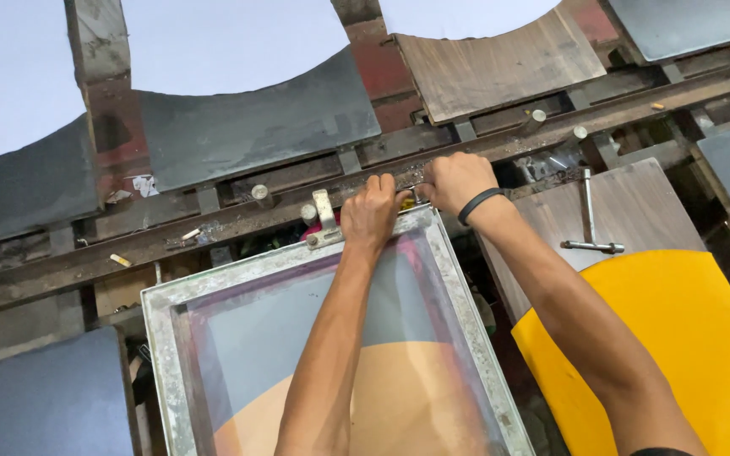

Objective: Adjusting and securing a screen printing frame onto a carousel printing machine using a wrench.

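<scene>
Left hand curled on far rim of metal-framed printing screen, right hand closed beside it at a small yellow piece, grip unclear, grimy steel rail just beyond, smooth yellow sheet to right

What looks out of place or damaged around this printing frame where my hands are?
Nothing is broken or spilled. The metal screen frame lies askew to the long rail, where the left hand and right hand meet at its far corner. A loose T-handle tool lies on the wooden board, and small scraps dot the worn, stained rail.
</scene>
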